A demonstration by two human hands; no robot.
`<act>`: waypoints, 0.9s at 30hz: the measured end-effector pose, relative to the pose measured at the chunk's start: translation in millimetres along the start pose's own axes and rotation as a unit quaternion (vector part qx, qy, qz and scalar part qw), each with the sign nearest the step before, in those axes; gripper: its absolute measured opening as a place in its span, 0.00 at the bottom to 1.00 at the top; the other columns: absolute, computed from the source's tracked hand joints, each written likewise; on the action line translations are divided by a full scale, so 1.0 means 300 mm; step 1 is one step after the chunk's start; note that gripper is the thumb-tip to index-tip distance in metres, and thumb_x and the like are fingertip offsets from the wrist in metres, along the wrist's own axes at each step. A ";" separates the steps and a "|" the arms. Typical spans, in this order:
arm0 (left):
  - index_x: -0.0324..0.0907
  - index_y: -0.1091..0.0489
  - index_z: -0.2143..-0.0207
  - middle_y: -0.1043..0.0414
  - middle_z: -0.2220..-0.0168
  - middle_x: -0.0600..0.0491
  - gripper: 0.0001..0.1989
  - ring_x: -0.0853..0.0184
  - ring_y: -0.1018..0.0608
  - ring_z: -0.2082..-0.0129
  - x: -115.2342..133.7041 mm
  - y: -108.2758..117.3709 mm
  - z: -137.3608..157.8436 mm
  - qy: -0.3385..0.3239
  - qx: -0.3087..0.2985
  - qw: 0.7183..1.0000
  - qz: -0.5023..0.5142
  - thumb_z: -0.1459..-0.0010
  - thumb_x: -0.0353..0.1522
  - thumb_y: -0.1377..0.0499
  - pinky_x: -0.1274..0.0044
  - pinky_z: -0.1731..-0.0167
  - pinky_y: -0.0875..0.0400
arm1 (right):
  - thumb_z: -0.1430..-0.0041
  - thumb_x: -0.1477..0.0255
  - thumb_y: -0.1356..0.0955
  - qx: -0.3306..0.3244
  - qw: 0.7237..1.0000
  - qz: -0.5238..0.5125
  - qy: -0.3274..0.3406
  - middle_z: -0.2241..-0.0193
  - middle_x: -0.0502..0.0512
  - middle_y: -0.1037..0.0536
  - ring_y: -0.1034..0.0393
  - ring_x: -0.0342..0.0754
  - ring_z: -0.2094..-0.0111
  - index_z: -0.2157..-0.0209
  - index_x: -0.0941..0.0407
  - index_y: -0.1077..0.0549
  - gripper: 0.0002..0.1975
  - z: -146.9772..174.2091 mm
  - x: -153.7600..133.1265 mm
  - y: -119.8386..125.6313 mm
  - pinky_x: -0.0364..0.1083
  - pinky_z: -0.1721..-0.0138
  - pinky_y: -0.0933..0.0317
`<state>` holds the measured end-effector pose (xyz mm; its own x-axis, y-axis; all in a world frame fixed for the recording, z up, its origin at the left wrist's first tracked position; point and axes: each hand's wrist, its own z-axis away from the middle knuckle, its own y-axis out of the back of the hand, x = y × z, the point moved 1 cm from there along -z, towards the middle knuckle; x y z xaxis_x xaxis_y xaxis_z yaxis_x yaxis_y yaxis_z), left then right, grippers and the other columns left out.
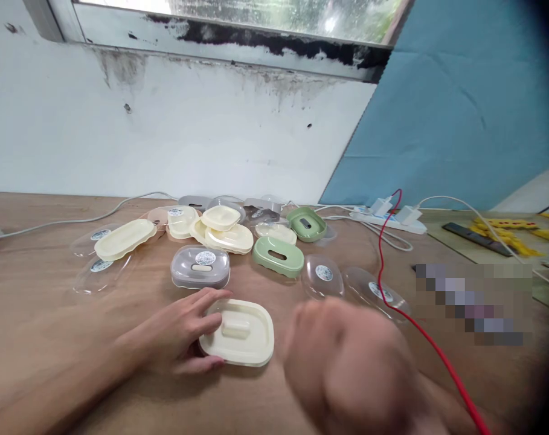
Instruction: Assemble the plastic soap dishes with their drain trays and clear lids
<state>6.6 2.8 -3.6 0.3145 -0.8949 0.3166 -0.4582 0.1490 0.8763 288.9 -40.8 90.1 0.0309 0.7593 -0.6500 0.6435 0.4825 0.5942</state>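
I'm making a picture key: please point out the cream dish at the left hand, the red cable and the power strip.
Cream dish [236,329]: head view, raised bar in its middle.
Red cable [455,379]: head view, its lower stretch.
Power strip [391,220]: head view, body between two plugs.

a white wall [188,133], stained and pitted, fills the upper left and middle of the frame. daylight shows through a speckled window [278,21] at the top edge. a blue sheet [455,115] hangs upper right; a brown table [29,320] spans the bottom.
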 end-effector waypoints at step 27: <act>0.47 0.44 0.41 0.32 0.41 0.39 0.37 0.48 0.24 0.40 -0.013 0.042 0.010 0.078 0.067 0.991 0.089 0.48 0.33 0.30 0.62 0.47 0.20 | 0.43 0.60 0.24 0.203 0.946 0.254 0.021 0.41 0.67 0.25 0.28 0.67 0.41 0.38 0.51 0.33 0.35 0.060 0.292 -0.006 0.65 0.42 0.30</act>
<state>-2.8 6.9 5.0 0.3389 -0.7814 0.5240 -0.6217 0.2321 0.7481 304.2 17.1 23.7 0.3892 0.8694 -0.3045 0.7944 -0.1494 0.5888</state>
